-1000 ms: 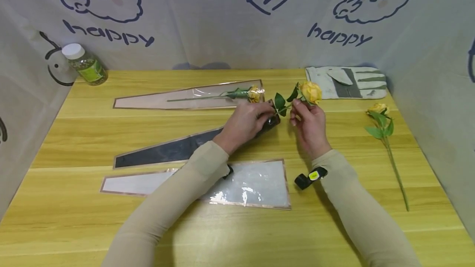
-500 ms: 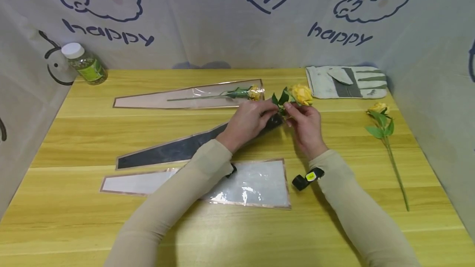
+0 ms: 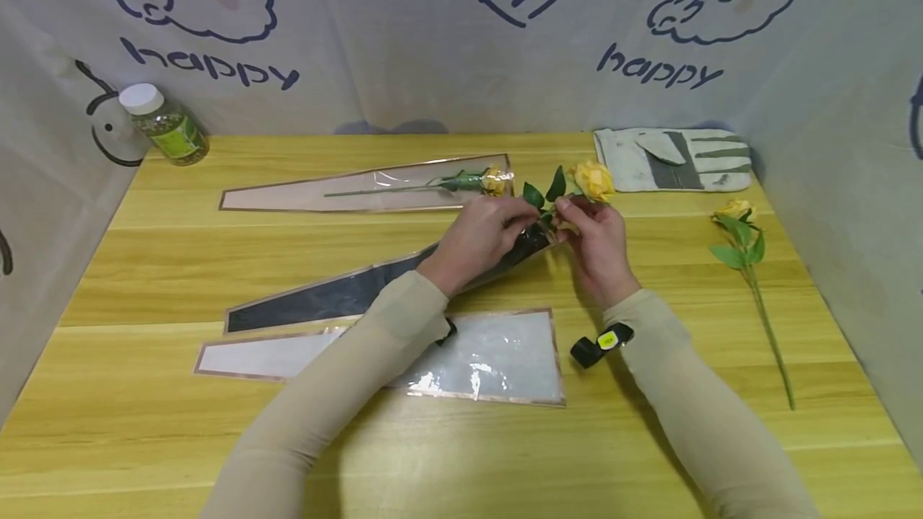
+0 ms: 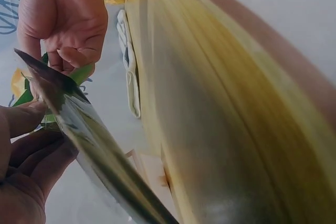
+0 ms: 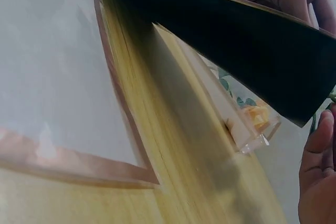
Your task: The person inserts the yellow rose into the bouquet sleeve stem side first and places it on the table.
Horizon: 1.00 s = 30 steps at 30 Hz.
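In the head view my left hand [image 3: 476, 243] pinches the wide mouth of a long black flower sleeve [image 3: 324, 296] with a pale border. My right hand [image 3: 600, 243] holds a yellow artificial rose [image 3: 593, 180] by its stem, just below the bloom. Green leaves [image 3: 534, 195] stick out between the two hands at the mouth; the lower stem is hidden. Close up in the left wrist view, the sleeve [image 4: 105, 137] slants down from the fingers, its wide end raised. From the right wrist, the sleeve's dark side [image 5: 226, 40] spans the space between both hands.
Behind lies a pink sleeve [image 3: 288, 197] with a yellow rose [image 3: 493, 181] on it. A white sleeve [image 3: 497, 351] lies in front, partly under the left forearm. Another rose [image 3: 760, 303] is at the right. A glove [image 3: 671, 160] and a lidded jar [image 3: 169, 126] stand by the back wall.
My right hand has brought the rose left toward the sleeve's mouth, then slightly back right. The sleeve's wide end has shifted a little right in my left hand.
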Each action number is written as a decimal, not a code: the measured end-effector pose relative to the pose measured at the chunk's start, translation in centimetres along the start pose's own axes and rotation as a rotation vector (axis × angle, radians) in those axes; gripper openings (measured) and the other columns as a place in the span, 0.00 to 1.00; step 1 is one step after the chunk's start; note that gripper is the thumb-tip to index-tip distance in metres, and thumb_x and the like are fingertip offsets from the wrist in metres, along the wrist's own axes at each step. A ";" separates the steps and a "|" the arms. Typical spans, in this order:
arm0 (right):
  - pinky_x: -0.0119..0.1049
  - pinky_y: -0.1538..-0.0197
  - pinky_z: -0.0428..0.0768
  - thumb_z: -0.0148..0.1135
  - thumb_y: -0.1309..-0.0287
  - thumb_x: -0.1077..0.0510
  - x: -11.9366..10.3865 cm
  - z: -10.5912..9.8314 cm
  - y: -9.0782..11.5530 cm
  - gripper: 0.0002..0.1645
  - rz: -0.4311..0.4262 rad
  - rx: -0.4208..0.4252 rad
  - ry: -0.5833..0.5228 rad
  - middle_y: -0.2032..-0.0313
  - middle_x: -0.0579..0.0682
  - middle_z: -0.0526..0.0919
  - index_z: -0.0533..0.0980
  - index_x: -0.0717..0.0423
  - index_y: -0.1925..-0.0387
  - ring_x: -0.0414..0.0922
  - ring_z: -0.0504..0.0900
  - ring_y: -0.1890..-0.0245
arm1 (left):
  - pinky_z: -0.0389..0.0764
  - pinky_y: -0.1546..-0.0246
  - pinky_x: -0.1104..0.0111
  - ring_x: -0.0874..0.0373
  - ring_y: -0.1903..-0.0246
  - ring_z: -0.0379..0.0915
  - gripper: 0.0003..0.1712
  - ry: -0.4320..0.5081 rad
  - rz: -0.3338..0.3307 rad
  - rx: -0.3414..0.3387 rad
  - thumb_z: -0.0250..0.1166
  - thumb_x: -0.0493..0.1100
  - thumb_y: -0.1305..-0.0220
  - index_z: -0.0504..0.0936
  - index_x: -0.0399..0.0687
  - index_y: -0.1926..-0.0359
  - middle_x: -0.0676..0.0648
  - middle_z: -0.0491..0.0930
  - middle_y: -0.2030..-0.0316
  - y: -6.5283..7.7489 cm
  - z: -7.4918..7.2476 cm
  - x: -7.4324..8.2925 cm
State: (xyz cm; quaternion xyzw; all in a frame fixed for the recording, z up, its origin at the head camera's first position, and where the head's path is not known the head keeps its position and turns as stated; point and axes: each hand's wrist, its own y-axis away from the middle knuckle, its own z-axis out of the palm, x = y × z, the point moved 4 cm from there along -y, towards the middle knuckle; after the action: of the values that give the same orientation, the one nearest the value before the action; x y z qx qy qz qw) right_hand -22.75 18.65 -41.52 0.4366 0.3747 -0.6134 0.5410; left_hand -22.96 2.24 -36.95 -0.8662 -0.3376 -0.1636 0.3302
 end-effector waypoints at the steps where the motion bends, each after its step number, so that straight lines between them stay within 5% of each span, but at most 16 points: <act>1: 0.29 0.74 0.76 0.63 0.36 0.65 0.0 0.0 0.0 0.03 0.006 0.005 0.002 0.70 0.49 0.80 0.77 0.59 0.61 0.42 0.77 0.72 | 0.79 0.58 0.72 0.56 0.61 0.83 0.07 0.003 -0.001 0.003 0.65 0.33 0.34 0.87 0.38 0.57 0.45 0.86 0.61 0.0 0.0 0.0; 13: 0.32 0.63 0.78 0.66 0.40 0.67 -0.1 0.0 0.1 0.12 0.077 0.008 0.045 0.63 0.49 0.82 0.75 0.62 0.55 0.42 0.78 0.66 | 0.79 0.55 0.70 0.54 0.58 0.83 0.07 0.039 0.030 0.061 0.65 0.34 0.33 0.88 0.38 0.58 0.43 0.86 0.61 -0.1 -0.1 -0.3; 22: 0.30 0.64 0.80 0.63 0.44 0.77 -0.2 -0.2 -0.1 0.22 -0.018 -0.011 0.038 0.57 0.51 0.77 0.71 0.56 0.52 0.42 0.79 0.62 | 0.78 0.52 0.71 0.52 0.54 0.82 0.07 0.045 0.028 0.064 0.65 0.33 0.34 0.87 0.38 0.58 0.43 0.86 0.59 -0.2 -0.2 -0.4; 30: 0.35 0.43 0.74 0.60 0.45 0.81 -0.1 0.1 -0.2 0.32 -0.055 -0.054 0.152 0.46 0.51 0.71 0.66 0.56 0.43 0.48 0.71 0.42 | 0.77 0.49 0.70 0.52 0.49 0.79 0.06 0.052 0.030 0.079 0.65 0.34 0.34 0.88 0.39 0.59 0.42 0.85 0.56 -0.4 -0.3 -0.1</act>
State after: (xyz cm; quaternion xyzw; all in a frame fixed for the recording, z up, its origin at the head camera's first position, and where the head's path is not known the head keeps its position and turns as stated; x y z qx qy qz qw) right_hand -22.93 18.67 -41.36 0.4567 0.4430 -0.5828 0.5055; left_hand -23.36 2.22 -36.65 -0.8529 -0.3219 -0.1675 0.3754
